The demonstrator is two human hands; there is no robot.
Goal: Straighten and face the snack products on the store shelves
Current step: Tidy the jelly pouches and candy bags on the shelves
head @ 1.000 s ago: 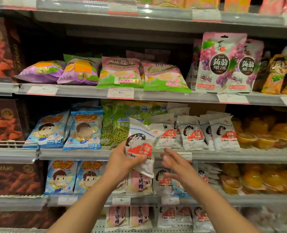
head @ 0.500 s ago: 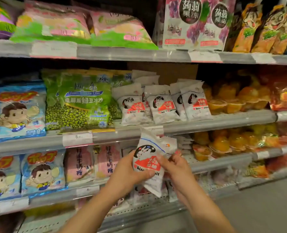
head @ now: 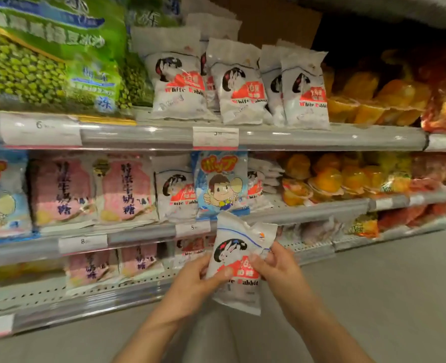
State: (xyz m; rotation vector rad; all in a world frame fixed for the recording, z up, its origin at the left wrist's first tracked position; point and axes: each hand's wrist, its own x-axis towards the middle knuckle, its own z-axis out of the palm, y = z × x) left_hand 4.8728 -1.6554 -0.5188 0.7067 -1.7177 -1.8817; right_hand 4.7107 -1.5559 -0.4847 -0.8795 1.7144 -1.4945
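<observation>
Held in front of the lower shelves, clear of every shelf edge: one White Rabbit bag (head: 238, 260), white with a red label, tilted slightly with its top toward the shelving. Gripped from both sides — left hand (head: 190, 286) curled round its left edge with the thumb laid across the front, right hand (head: 276, 265) pinching the right edge, fingertips (head: 254, 258) over the red label. Neither hand open; both closed on the same bag.

Behind, on the upper shelf (head: 138, 136): a row of matching white bags (head: 236, 85) standing upright, green pea bags (head: 51, 61) just to their left, orange jelly cups (head: 368, 100) to their right. On the middle shelf (head: 143, 233): pink milk-candy bags (head: 125, 189), then another white bag (head: 176, 195), with a blue cartoon-boy bag (head: 220, 184) leaning across the front of that group — directly above the held bag. Lower down, more pink bags (head: 138, 260), partly blurred. Grey floor (head: 373, 297) on the right.
</observation>
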